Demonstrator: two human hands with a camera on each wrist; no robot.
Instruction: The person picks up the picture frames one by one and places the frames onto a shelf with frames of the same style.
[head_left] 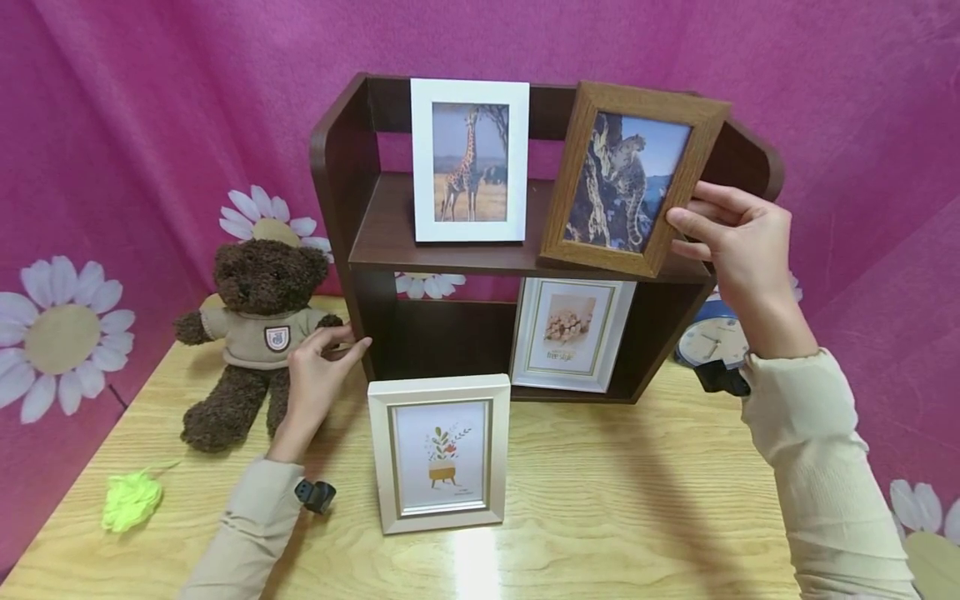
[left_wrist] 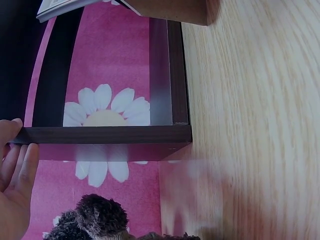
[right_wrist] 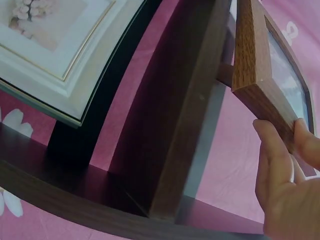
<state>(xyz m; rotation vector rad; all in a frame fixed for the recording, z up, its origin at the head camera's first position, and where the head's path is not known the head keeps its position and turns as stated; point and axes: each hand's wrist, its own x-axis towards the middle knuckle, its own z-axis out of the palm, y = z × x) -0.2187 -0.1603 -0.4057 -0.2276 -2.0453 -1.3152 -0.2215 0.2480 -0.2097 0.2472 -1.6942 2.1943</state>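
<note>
Four picture frames (head_left: 470,161) (head_left: 628,179) (head_left: 572,333) (head_left: 439,454), one shelf unit (head_left: 337,175), one teddy bear (head_left: 251,342), one clock (head_left: 708,340), one green puff (head_left: 131,500), one table (head_left: 600,508)

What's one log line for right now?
right grip: holds leopard frame, tilted | left grip: pinches shelf side | giraffe frame: on upper board | plant frame: on table

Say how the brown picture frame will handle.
The brown frame is probably stiff, given its thick, straight edges. It may twist, since the right hand grips only one side. It could tip if pushed, looking tall and shallow.
</note>
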